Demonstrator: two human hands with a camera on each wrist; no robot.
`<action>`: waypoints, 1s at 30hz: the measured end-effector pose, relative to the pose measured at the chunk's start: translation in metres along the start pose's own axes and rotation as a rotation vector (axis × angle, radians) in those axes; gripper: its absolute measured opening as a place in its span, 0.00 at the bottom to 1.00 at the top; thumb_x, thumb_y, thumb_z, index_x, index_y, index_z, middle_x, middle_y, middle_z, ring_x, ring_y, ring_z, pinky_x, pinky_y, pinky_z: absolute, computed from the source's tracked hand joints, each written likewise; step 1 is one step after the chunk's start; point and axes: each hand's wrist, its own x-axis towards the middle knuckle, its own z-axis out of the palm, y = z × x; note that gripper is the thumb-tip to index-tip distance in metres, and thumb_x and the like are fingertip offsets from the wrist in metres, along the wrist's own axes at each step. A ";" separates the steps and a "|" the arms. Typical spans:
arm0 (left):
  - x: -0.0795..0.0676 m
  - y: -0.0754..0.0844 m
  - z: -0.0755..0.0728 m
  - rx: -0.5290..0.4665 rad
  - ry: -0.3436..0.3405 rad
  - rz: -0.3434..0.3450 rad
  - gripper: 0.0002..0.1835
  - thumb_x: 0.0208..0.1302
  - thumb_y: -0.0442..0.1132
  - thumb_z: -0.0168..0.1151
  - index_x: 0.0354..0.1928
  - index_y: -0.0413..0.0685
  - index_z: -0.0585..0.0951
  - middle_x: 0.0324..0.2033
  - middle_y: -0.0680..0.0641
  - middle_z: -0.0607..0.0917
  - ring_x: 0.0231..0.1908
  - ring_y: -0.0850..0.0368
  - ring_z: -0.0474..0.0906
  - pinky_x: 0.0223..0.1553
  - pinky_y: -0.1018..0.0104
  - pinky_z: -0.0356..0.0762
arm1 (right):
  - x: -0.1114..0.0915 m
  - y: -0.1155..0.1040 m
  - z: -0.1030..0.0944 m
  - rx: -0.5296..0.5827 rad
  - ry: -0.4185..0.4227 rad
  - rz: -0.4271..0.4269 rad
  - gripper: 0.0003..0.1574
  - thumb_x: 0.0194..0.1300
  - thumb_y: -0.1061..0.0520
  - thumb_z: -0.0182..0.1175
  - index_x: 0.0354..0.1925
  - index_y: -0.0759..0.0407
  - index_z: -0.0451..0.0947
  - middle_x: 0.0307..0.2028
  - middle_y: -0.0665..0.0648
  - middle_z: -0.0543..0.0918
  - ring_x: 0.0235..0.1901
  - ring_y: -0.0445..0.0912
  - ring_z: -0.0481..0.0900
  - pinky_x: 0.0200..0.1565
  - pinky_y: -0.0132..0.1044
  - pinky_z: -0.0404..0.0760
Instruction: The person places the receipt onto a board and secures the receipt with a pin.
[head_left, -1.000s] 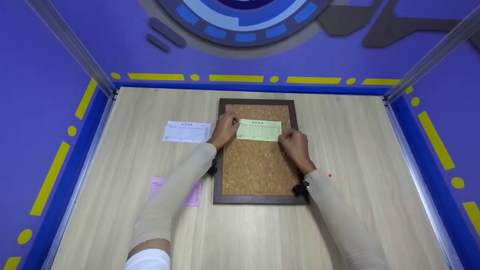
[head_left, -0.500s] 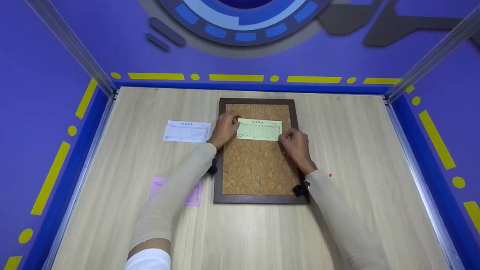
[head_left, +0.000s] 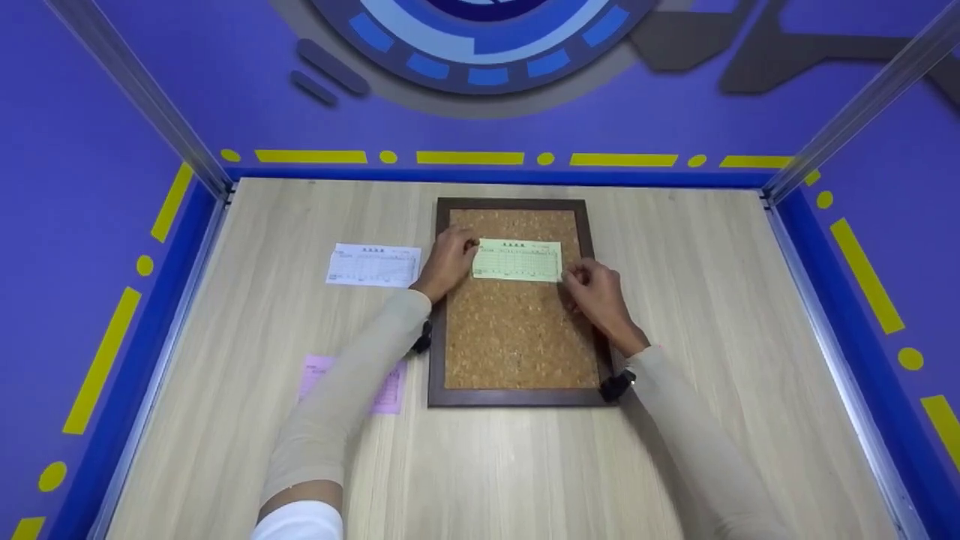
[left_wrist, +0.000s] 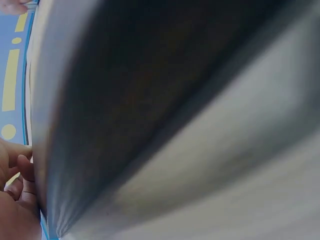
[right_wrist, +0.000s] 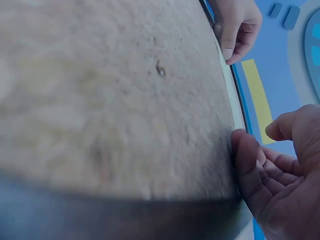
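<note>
A light green printed form slip (head_left: 517, 260) lies across the upper part of a cork board (head_left: 517, 337) with a dark brown frame. My left hand (head_left: 448, 259) pinches the slip's left edge with thumb and fingertips, seen also at the top of the right wrist view. By the slip's lower right corner is my right hand (head_left: 596, 292). Its thumb stands apart from the bent index finger in the right wrist view, and that fingertip touches the board near the slip's edge. A dark blur fills most of the left wrist view.
A white form slip (head_left: 373, 265) lies left of the board. Nearer me, a pink form slip (head_left: 388, 394) is partly covered by my left sleeve. Blue panels (head_left: 480, 127) wall in the wooden table (head_left: 510, 472) at the back and both sides.
My right thumb and index finger have parted from the green slip's corner, and that hand has shifted slightly right. The left hand and the slip stay in place. A red dot on the table has gone from view.
</note>
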 end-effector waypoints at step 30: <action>-0.004 0.030 -0.023 0.371 -0.165 0.001 0.16 0.78 0.40 0.67 0.59 0.39 0.89 0.60 0.38 0.85 0.63 0.40 0.72 0.64 0.43 0.72 | -0.030 0.027 -0.100 0.084 0.059 -0.100 0.20 0.82 0.56 0.65 0.58 0.72 0.84 0.45 0.73 0.89 0.39 0.54 0.91 0.39 0.26 0.85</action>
